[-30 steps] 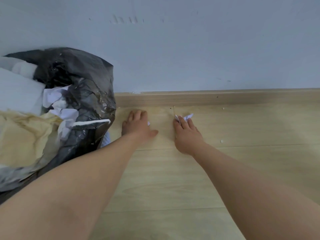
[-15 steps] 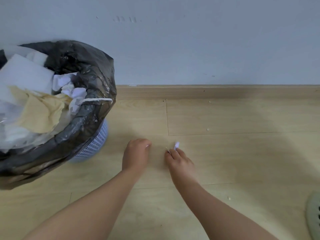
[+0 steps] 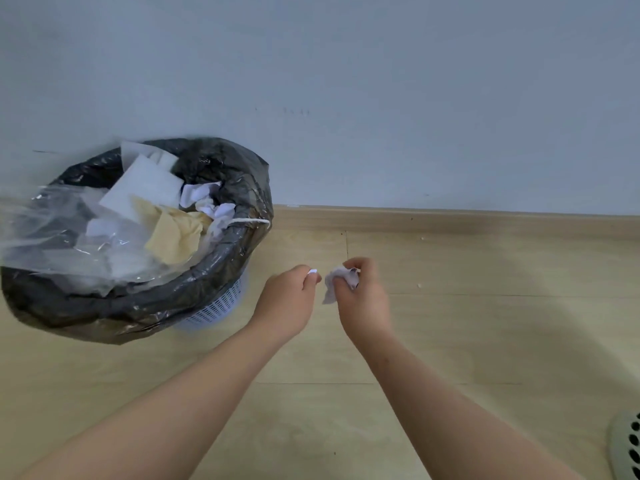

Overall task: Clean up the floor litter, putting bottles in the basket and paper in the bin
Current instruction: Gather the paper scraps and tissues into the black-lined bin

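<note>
My right grip (image 3: 363,296) was curled round a crumpled white scrap of paper (image 3: 337,280), a tail of it hanging below the thumb. My left grip (image 3: 287,299) pinched a much smaller white bit (image 3: 312,271) between thumb and finger. Both were held above the floor (image 3: 485,341), close together but apart. The bin (image 3: 138,306), lined with a black bag, stood at about nine o'clock from my hands, against the wall, heaped with white sheets, yellowish paper and clear plastic. I judged the paper part well along: what I held had only to go over the rim. On the boards I could make out just two pale specks, one (image 3: 420,285) at three o'clock from my right grip and one (image 3: 422,238) at one o'clock by the skirting board (image 3: 485,221), both too small to tell whether they were paper. Of the bottles I could say nothing: none showed, nor any basket I could be sure of. The blue lattice (image 3: 221,304) under the bag looked like the bin's own wall. The bin's left side was blurred and ran off the edge, and a pale holed thing (image 3: 628,448) at five o'clock was cut off, so I couldn't name it.
</note>
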Motion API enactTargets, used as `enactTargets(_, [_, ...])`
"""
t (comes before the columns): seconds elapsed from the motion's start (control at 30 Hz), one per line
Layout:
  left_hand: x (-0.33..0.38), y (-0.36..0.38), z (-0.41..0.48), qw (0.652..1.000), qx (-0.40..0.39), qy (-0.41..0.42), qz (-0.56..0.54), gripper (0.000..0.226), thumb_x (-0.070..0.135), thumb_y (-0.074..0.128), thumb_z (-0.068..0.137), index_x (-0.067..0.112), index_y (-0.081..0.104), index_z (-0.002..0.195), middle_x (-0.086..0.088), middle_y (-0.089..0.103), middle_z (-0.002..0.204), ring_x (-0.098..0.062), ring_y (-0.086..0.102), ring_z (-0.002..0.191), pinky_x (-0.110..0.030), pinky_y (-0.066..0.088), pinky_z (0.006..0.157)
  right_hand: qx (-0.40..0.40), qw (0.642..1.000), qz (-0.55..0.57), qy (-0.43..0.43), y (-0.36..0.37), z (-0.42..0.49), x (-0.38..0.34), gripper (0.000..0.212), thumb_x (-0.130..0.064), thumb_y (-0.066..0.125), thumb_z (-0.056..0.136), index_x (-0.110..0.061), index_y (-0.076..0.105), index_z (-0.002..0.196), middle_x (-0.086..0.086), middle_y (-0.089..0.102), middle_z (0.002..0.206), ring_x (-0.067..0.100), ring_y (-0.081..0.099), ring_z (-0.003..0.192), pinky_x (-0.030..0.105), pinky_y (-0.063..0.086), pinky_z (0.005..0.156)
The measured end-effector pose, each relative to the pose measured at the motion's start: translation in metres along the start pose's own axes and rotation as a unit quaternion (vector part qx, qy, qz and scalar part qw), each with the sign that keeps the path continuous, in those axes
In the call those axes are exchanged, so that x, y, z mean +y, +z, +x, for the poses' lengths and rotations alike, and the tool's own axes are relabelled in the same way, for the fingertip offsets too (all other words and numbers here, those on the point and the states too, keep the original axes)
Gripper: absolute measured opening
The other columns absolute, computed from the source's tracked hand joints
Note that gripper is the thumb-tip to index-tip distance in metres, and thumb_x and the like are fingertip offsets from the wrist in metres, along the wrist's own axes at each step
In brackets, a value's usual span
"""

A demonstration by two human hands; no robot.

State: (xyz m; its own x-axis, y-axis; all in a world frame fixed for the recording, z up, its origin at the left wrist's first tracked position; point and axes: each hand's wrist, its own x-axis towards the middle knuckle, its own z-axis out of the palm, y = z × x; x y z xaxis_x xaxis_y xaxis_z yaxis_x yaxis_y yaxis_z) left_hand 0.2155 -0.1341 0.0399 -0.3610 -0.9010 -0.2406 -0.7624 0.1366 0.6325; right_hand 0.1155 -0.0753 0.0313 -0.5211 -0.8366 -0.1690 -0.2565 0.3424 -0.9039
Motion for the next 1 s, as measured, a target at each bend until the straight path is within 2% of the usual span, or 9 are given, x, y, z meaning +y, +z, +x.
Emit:
enactTargets(0.1, [0.012, -0.046, -0.005, 0.993, 0.095, 0.055, 0.036, 0.032, 0.023, 0.035, 0.101, 0.009, 0.063, 0.108, -0.007, 0.066, 0.093, -0.028, 0.058, 0.095, -0.032, 0.040, 0.074, 0.004, 0.994, 0.104, -0.017, 0.002, 0.004, -0.044, 0.014, -0.008, 0.043, 0.092, -0.018, 0.042, 0.102, -0.018, 0.060, 0.058, -0.016, 0.052, 0.064, 0.004, 0.038, 0.055])
enactTargets(0.17, [0.018, -0.074, -0.015, 0.981, 0.148, 0.108, 0.057, 0.028, 0.021, 0.036, 0.100, 0.009, 0.062, 0.101, -0.005, 0.059, 0.076, -0.029, 0.056, 0.085, -0.032, 0.034, 0.066, -0.001, 0.988, 0.148, -0.041, 0.006, 0.003, -0.067, 0.015, -0.006, 0.041, 0.090, -0.011, 0.042, 0.104, -0.001, 0.067, 0.070, -0.016, 0.051, 0.063, 0.001, 0.038, 0.058])
enactTargets(0.23, [0.024, -0.101, -0.028, 0.966, 0.207, 0.151, 0.047, 0.025, 0.017, 0.040, 0.098, 0.014, 0.063, 0.105, -0.001, 0.064, 0.083, -0.025, 0.058, 0.088, -0.028, 0.034, 0.066, -0.010, 0.982, 0.171, -0.076, 0.012, -0.001, -0.090, 0.014, -0.005, 0.039, 0.091, -0.009, 0.040, 0.104, 0.014, 0.067, 0.071, -0.013, 0.051, 0.061, 0.000, 0.038, 0.059])
enactTargets(0.33, [0.019, -0.136, -0.037, 0.949, 0.280, 0.142, -0.019, 0.020, 0.015, 0.047, 0.096, 0.019, 0.060, 0.111, 0.012, 0.062, 0.086, -0.010, 0.056, 0.078, -0.011, 0.034, 0.063, -0.012, 0.976, 0.168, -0.137, 0.029, -0.005, -0.119, 0.014, -0.012, 0.045, 0.093, -0.021, 0.037, 0.101, -0.004, 0.059, 0.069, -0.005, 0.050, 0.053, 0.007, 0.038, 0.052])
enactTargets(0.43, [-0.011, -0.152, -0.027, 0.950, 0.306, 0.064, -0.018, 0.026, 0.016, 0.053, 0.092, 0.015, 0.046, 0.118, 0.003, 0.057, 0.109, -0.019, 0.055, 0.089, -0.017, 0.034, 0.070, -0.015, 0.974, 0.135, -0.183, 0.053, -0.007, -0.136, 0.023, -0.016, 0.052, 0.093, -0.032, 0.038, 0.084, -0.012, 0.054, 0.072, -0.001, 0.050, 0.058, 0.009, 0.038, 0.054])
enactTargets(0.6, [-0.047, -0.153, -0.021, 0.946, 0.312, 0.014, 0.089, 0.011, 0.016, 0.059, 0.089, 0.009, 0.055, 0.096, -0.011, 0.049, 0.102, -0.026, 0.047, 0.087, -0.026, 0.027, 0.068, 0.017, 0.966, -0.021, -0.257, 0.094, -0.005, -0.130, 0.012, 0.000, 0.059, 0.082, -0.010, 0.057, 0.086, 0.001, 0.052, 0.090, 0.015, 0.048, 0.076, 0.024, 0.041, 0.064])
enactTargets(0.77, [-0.065, -0.149, -0.018, 0.954, 0.239, -0.005, 0.179, 0.002, 0.015, 0.063, 0.084, 0.015, 0.064, 0.086, -0.004, 0.051, 0.085, -0.029, 0.053, 0.081, -0.035, 0.038, 0.064, 0.093, 0.901, -0.291, -0.310, 0.124, -0.002, -0.120, 0.015, -0.005, 0.063, 0.056, -0.018, 0.063, 0.062, -0.003, 0.060, 0.059, 0.025, 0.056, 0.065, 0.030, 0.034, 0.069])
enactTargets(0.87, [-0.069, -0.150, -0.014, 0.969, 0.195, -0.010, 0.154, 0.009, 0.016, 0.068, 0.081, 0.017, 0.066, 0.090, 0.000, 0.063, 0.083, -0.024, 0.060, 0.085, -0.032, 0.043, 0.068, -0.024, 0.882, -0.383, -0.273, 0.119, 0.000, -0.129, 0.015, -0.010, 0.054, 0.081, -0.020, 0.065, 0.084, -0.002, 0.063, 0.082, 0.024, 0.053, 0.094, 0.031, 0.018, 0.087])
enactTargets(1.0, [-0.072, -0.150, -0.010, 0.987, 0.120, -0.033, 0.102, 0.014, 0.016, 0.070, 0.079, 0.017, 0.064, 0.092, 0.005, 0.062, 0.077, -0.019, 0.062, 0.082, -0.029, 0.045, 0.071, -0.104, 0.859, -0.437, -0.247, 0.114, 0.002, -0.133, 0.015, -0.024, 0.045, 0.092, -0.022, 0.060, 0.093, -0.001, 0.054, 0.084, 0.022, 0.049, 0.110, 0.044, 0.008, 0.114])
